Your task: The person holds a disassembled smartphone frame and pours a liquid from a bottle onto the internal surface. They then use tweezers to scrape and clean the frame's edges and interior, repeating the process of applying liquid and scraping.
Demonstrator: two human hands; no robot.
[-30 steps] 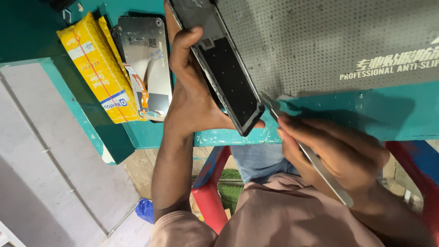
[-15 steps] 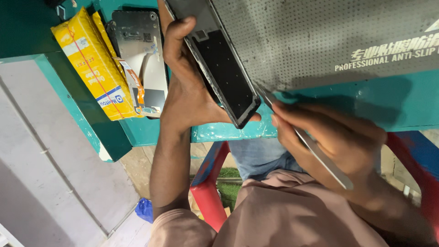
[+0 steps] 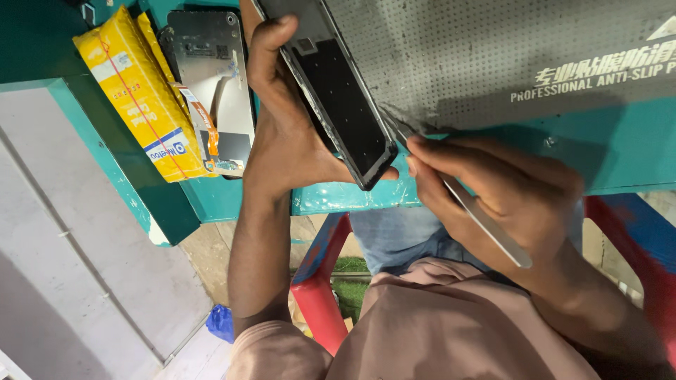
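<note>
My left hand (image 3: 289, 141) grips a black phone (image 3: 341, 105) with its back off, holding it tilted at the front edge of the teal table (image 3: 620, 148). The thumb hooks over the phone's far side. My right hand (image 3: 507, 197) pinches a slim metal tool (image 3: 493, 236) like a pen. The tool's tip rests at the phone's right edge, where it meets the grey dotted anti-slip mat (image 3: 493, 56).
A yellow packet (image 3: 137, 98) and a detached silvery phone panel (image 3: 211, 77) with an orange ribbon lie on the table's left end. A red plastic stool (image 3: 317, 281) is under me. A blue scrap (image 3: 220, 322) lies on the grey floor.
My right hand has crept up and left, bringing the tool tip closer along the phone's edge. The left hand keeps its hold on the phone; the view shifted a little.
</note>
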